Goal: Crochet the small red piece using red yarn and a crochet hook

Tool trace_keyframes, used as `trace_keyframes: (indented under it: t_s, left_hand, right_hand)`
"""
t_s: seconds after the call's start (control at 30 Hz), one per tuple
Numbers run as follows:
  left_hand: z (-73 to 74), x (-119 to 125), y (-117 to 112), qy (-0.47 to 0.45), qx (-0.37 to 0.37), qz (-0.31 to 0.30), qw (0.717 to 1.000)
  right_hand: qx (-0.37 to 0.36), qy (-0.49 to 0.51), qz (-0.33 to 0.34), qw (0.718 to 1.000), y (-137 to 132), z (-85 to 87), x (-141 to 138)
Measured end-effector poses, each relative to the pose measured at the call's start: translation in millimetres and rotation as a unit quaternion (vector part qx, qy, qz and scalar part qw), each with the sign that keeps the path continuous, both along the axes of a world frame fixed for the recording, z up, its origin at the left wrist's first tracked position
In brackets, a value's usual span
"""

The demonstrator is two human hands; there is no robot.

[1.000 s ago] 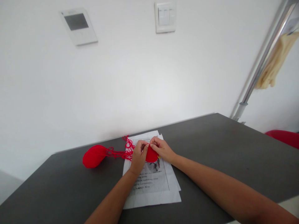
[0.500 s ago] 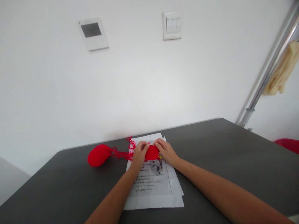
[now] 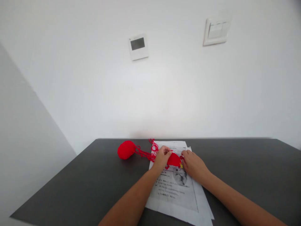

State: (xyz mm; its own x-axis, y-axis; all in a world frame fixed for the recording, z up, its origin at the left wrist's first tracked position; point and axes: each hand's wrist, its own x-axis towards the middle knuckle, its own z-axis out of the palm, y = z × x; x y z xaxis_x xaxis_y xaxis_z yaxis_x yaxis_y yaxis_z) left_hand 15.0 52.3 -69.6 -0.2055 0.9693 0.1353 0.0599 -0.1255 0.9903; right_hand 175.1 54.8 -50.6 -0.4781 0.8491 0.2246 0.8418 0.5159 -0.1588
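Note:
A small red crocheted piece (image 3: 174, 159) lies between my two hands on printed paper sheets (image 3: 178, 191). My left hand (image 3: 161, 158) pinches its left edge with closed fingers. My right hand (image 3: 193, 164) grips its right edge, where a tiny yellow marker (image 3: 181, 165) shows. Loose red yarn (image 3: 150, 150) trails from the piece leftward to a red yarn ball (image 3: 126, 149) resting on the dark grey table (image 3: 89, 185).
A white wall stands right behind the table's far edge, carrying a small wall panel (image 3: 138, 46) and a light switch (image 3: 216, 30). The table's left corner (image 3: 23, 213) falls off toward a lower grey surface.
The camera has swung left and tilted, so the metal pole and hanging cloth left the view. My hands have spread slightly apart, laying the red piece flatter on the paper.

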Motion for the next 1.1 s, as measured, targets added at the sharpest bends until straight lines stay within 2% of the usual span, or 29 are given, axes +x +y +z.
trace_keyframes:
  t_s: [0.1,0.2,0.27,0.33,0.4,0.43,0.5,0.6,0.77,0.9,1.1]
  left_hand:
    - [0.5,-1.0,0.5,-0.01,-0.003,-0.002,1.0]
    - [-0.1,-4.3,1.9,-0.019,0.006,-0.001,1.0]
    - [-0.4,-6.4,2.7,-0.03,0.014,-0.003,0.999]
    - [0.0,-7.8,3.2,-0.048,0.017,-0.009,0.999]
    - [1.1,-8.0,3.5,-0.051,0.016,-0.01,0.999]
    - [1.7,-7.9,3.6,-0.055,0.013,-0.011,0.998]
    - [2.8,-7.3,3.8,-0.062,0.007,-0.012,0.998]
    - [3.5,-6.4,3.4,-0.071,-0.009,-0.023,0.997]
    - [5.0,-5.4,0.9,-0.07,-0.038,-0.036,0.996]
    - [6.7,-4.7,0.1,-0.06,-0.034,-0.029,0.997]
    - [6.4,-4.5,1.0,-0.059,-0.035,-0.031,0.997]
  right_hand:
    - [-0.039,0.04,-0.006,0.998,4.8,-3.2,1.9]
    - [-0.058,0.197,0.016,0.979,14.8,-11.8,5.0]
    - [-0.088,0.35,0.026,0.932,23.8,-18.0,6.8]
    - [-0.168,0.495,0.031,0.852,31.6,-21.4,7.9]
    - [-0.212,0.591,0.042,0.777,35.7,-20.5,8.2]
    - [-0.219,0.619,0.037,0.753,36.0,-18.6,8.2]
    - [-0.211,0.651,0.03,0.728,33.9,-13.5,7.7]
    - [-0.187,0.672,0.03,0.716,27.7,-6.4,7.0]
    - [-0.245,0.661,0.089,0.703,19.9,-3.4,5.6]
    - [-0.269,0.633,0.128,0.715,15.5,-4.7,2.2]
    - [-0.248,0.62,0.122,0.734,12.7,-4.2,0.5]
